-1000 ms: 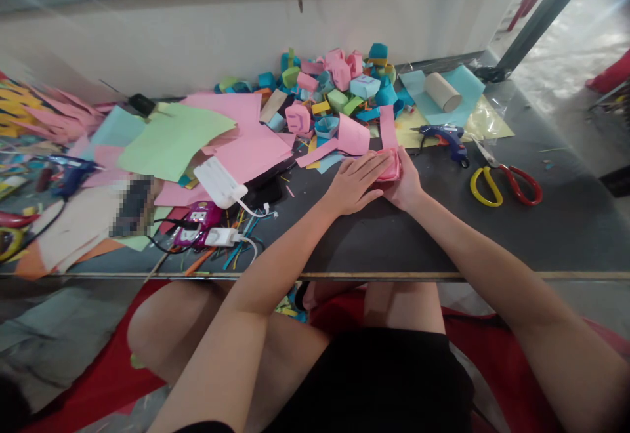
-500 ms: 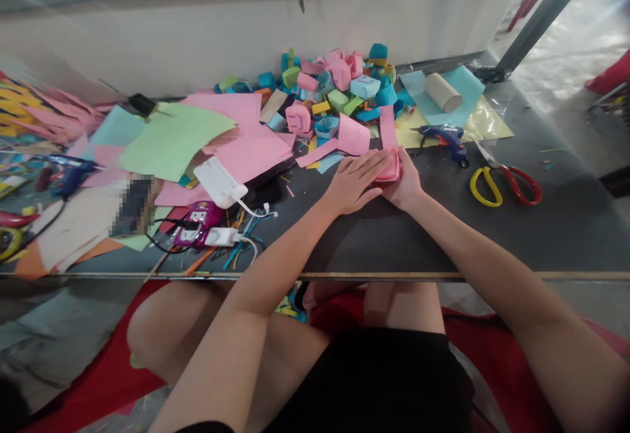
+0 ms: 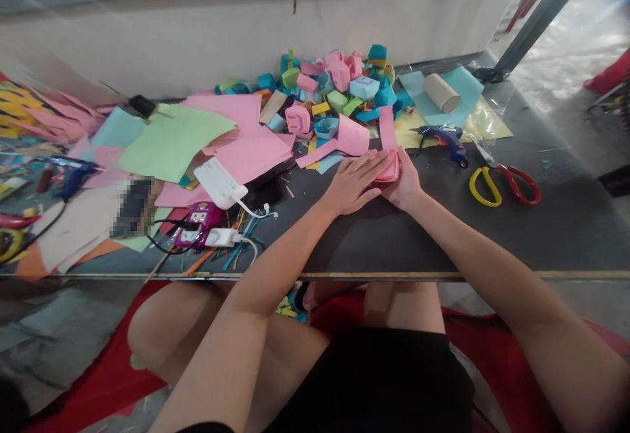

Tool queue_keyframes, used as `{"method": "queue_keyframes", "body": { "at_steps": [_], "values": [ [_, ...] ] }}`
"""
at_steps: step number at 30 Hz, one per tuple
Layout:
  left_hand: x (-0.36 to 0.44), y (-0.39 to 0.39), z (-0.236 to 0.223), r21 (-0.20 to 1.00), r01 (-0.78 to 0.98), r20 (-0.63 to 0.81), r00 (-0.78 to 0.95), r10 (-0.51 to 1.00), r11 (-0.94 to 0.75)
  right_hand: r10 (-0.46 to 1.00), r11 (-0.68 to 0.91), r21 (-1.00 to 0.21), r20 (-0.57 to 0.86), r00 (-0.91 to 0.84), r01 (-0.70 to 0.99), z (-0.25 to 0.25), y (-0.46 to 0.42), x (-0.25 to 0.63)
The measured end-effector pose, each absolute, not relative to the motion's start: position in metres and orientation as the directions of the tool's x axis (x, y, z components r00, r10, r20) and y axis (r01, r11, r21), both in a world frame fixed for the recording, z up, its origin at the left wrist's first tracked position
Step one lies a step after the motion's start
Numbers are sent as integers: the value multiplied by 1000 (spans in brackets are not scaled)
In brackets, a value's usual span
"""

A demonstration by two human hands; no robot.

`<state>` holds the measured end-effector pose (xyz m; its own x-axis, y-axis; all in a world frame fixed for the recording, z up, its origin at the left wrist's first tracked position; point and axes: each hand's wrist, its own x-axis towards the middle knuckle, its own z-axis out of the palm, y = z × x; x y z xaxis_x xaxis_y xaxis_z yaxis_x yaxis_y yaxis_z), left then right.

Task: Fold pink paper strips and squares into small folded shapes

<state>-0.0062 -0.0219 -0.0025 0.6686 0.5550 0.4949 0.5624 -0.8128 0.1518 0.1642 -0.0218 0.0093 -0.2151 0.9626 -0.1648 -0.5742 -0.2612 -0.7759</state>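
My left hand (image 3: pixel 355 182) lies with its fingers stretched out flat over a small pink box-shaped thing with rounded edges (image 3: pixel 392 169), thumb apart. From the right, my right hand (image 3: pixel 406 180) wraps round that same thing; part of its grip is hidden. Just behind the hands a pink paper strip (image 3: pixel 387 128) runs away from me; where its near end stops is covered. To the left of it a curled pink paper piece (image 3: pixel 353 136) touches or nearly touches my left fingertips.
Small folded paper pieces (image 3: pixel 339 75) in several colours are heaped against the wall. Right of my hands lie a blue glue gun (image 3: pixel 445 136), scissors (image 3: pixel 512 180) and a cardboard tube (image 3: pixel 441 93). On the left are paper sheets (image 3: pixel 177 141), a white power bank (image 3: pixel 220 182) and a purple power strip (image 3: pixel 204 220).
Both hands stay in place on the pink thing, with hardly any motion. The view has shifted very slightly.
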Motion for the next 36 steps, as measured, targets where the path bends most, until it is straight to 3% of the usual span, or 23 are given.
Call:
{"method": "queue_keyframes", "body": {
  "at_steps": [12, 28, 36],
  "values": [
    [-3, -24, -2, 217, 638, 620, 495, 609, -739, 967, -241, -796, -147, -208, -556, -2, -18, 161],
    [-9, -15, -5, 169, 633, 641, 512, 572, -756, 963, -238, -837, -140, -229, -492, 5, -26, 156],
    [-9, -16, -4, 189, 593, 632, 537, 559, -783, 950, -214, -854, -68, -306, -475, -3, -20, 160]
  ]
}}
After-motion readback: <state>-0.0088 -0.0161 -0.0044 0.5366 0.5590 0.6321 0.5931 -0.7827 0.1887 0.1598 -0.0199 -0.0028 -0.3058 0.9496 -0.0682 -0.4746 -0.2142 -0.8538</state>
